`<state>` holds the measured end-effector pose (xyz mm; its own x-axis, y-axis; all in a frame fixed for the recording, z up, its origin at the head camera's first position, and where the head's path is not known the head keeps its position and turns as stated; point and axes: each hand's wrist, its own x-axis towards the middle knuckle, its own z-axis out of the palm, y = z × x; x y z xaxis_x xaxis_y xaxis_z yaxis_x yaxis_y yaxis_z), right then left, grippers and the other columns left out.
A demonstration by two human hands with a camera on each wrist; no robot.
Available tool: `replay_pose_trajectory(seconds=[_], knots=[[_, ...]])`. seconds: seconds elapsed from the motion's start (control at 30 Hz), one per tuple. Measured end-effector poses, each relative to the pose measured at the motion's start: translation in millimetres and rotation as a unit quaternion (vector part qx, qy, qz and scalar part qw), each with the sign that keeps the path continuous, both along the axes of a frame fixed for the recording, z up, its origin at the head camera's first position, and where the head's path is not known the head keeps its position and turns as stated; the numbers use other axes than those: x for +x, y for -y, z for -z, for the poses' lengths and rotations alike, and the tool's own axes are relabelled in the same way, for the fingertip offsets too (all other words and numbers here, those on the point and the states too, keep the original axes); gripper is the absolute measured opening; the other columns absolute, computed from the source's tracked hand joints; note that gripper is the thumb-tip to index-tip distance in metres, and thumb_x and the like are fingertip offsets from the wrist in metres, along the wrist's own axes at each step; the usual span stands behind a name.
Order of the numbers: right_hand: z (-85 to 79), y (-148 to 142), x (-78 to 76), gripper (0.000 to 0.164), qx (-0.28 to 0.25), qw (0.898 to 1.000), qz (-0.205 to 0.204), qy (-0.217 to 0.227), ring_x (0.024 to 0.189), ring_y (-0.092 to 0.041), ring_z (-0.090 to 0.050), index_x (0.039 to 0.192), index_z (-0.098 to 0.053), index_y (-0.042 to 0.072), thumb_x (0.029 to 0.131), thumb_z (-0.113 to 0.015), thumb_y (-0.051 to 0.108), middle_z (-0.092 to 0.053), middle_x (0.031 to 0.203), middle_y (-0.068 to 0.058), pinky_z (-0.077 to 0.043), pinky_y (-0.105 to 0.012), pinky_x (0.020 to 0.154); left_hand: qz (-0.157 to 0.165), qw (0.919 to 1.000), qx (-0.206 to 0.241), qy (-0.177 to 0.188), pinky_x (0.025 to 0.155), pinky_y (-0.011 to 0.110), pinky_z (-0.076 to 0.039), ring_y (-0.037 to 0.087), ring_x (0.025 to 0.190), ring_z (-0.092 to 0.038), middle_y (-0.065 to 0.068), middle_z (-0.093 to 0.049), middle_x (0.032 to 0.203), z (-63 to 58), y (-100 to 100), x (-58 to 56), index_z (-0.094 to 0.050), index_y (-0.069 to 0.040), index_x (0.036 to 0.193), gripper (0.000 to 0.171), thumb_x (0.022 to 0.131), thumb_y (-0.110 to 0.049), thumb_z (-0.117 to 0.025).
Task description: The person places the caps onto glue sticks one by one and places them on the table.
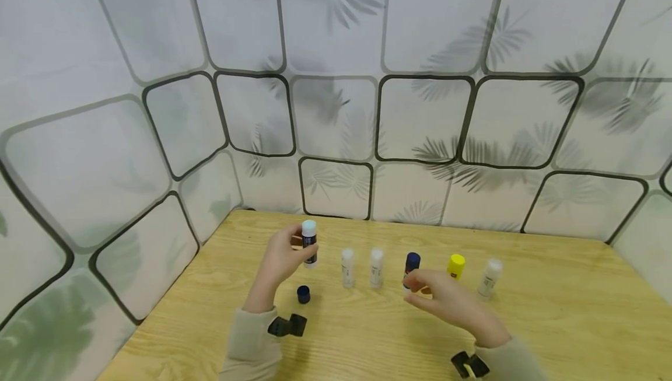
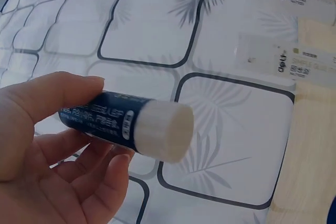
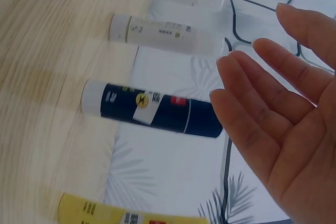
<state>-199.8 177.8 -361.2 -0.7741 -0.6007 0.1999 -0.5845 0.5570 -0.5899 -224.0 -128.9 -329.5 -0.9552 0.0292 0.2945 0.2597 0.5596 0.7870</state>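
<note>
My left hand [image 1: 278,261] grips an uncapped glue stick [image 1: 310,242] with a dark blue label, held upright above the table. Its white end faces away from the palm in the left wrist view, where thumb and fingers close round the blue barrel [image 2: 102,116]. On the wood below lies a small dark blue cap [image 1: 303,294]. My right hand [image 1: 448,298], fingers loosely bent and holding nothing, is beside a capped dark blue glue stick [image 3: 152,107] that stands on the table. In the head view the hand partly covers that stick's lower part.
Two white glue sticks, one on the left [image 1: 347,268] and its neighbour [image 1: 376,268], stand between my hands. Beyond the right hand are a yellow glue stick [image 1: 456,265] and another white one [image 1: 490,279]. A patterned curtain [image 1: 336,188] borders the wooden table [image 1: 362,346].
</note>
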Motion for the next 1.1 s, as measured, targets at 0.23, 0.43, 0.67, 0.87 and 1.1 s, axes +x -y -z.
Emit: replay_pose_trajectory(seconds=[0.23, 0.43, 0.67, 0.87, 1.1], knots=[[-1.6, 26, -3.7, 0.022, -0.007, 0.999, -0.016, -0.027, 0.083, -0.016, -0.058, 0.100, -0.059, 0.008, 0.086, -0.058, 0.026, -0.060, 0.095, -0.002, -0.048, -0.030, 0.071, 0.030, 0.9982, 0.042, 0.031, 0.065, 0.034, -0.048, 0.022, 0.082, -0.054, 0.011, -0.056, 0.099, 4.9, 8, 5.1, -0.053, 0.000, 0.113, 0.034, 0.081, -0.008, -0.063], [-12.2, 61, -5.7, 0.018, -0.021, 0.999, -0.029, -0.032, 0.084, -0.015, -0.057, 0.101, -0.060, 0.010, 0.085, -0.060, 0.019, -0.060, 0.097, -0.003, -0.047, -0.034, 0.074, 0.062, 0.9935, 0.085, 0.044, 0.067, 0.034, -0.047, 0.022, 0.083, -0.053, 0.016, -0.055, 0.100, 3.8, 8, 10.4, -0.046, 0.005, 0.120, 0.035, 0.087, -0.006, -0.053], [-21.7, 96, -7.8, 0.019, -0.030, 0.996, -0.040, -0.068, 0.083, -0.019, -0.058, 0.100, -0.061, 0.007, 0.084, -0.062, 0.016, -0.061, 0.096, -0.004, -0.047, -0.033, 0.072, 0.067, 0.9932, 0.087, 0.038, 0.068, 0.031, -0.046, 0.019, 0.079, -0.054, 0.014, -0.059, 0.095, 1.2, 3, 11.2, -0.049, 0.007, 0.114, 0.030, 0.086, -0.006, -0.052], [-27.4, 123, -9.5, 0.020, -0.049, 0.995, -0.048, -0.069, 0.083, -0.018, -0.058, 0.101, -0.060, 0.005, 0.083, -0.062, 0.015, -0.061, 0.097, -0.006, -0.048, -0.034, 0.072, 0.052, 0.9966, 0.064, 0.009, 0.059, 0.029, -0.047, 0.017, 0.073, -0.055, 0.013, -0.058, 0.092, 1.8, 6, 12.7, -0.049, 0.003, 0.105, 0.031, 0.080, -0.006, -0.064], [-31.0, 150, -10.7, 0.019, -0.051, 0.996, -0.045, -0.058, 0.083, -0.020, -0.058, 0.099, -0.061, 0.003, 0.083, -0.063, 0.013, -0.061, 0.096, -0.008, -0.048, -0.034, 0.072, 0.013, 0.9989, 0.044, -0.006, 0.054, 0.027, -0.046, 0.016, 0.068, -0.054, 0.011, -0.052, 0.090, -2.0, 15, 15.9, -0.051, -0.002, 0.093, 0.023, 0.076, -0.006, -0.067]])
